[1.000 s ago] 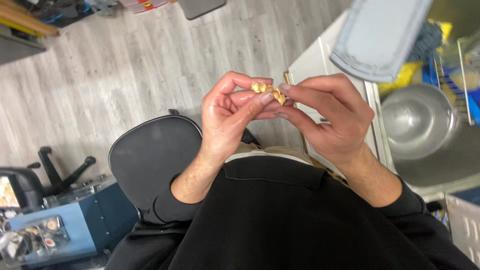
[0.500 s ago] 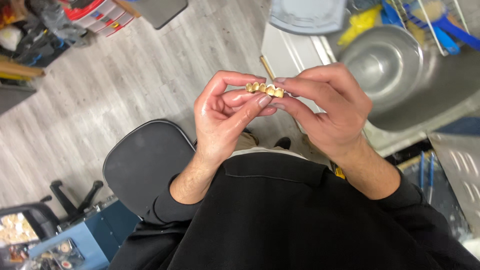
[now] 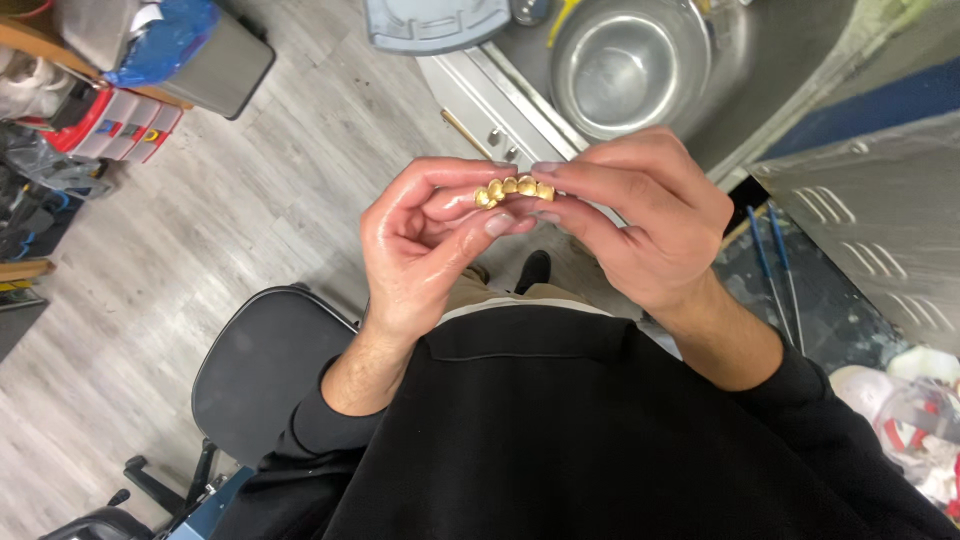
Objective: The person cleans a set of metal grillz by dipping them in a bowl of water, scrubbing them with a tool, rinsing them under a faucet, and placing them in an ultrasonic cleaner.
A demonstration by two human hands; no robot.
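Both hands are raised in front of my black-sleeved chest and meet at the fingertips. Between them is a small gold piece [image 3: 515, 188], a short curved row of several tooth-shaped caps. My left hand [image 3: 420, 250] pinches its left end between thumb and forefinger. My right hand [image 3: 640, 215] grips the right end with its fingertips, the other fingers curled. Fingers hide the underside of the gold piece.
Beyond the hands a steel bowl [image 3: 625, 65] sits beside a grey-blue lid [image 3: 435, 20] and a white cabinet [image 3: 490, 115]. A black chair seat [image 3: 265, 375] is at lower left. A grey bin [image 3: 215, 65] and a red organiser box [image 3: 115, 125] stand on the wood-look floor.
Both hands keep hold of the gold piece and stay together. The view has swung, so the steel bowl now sits above the hands. The gold row shows more fully between the fingertips.
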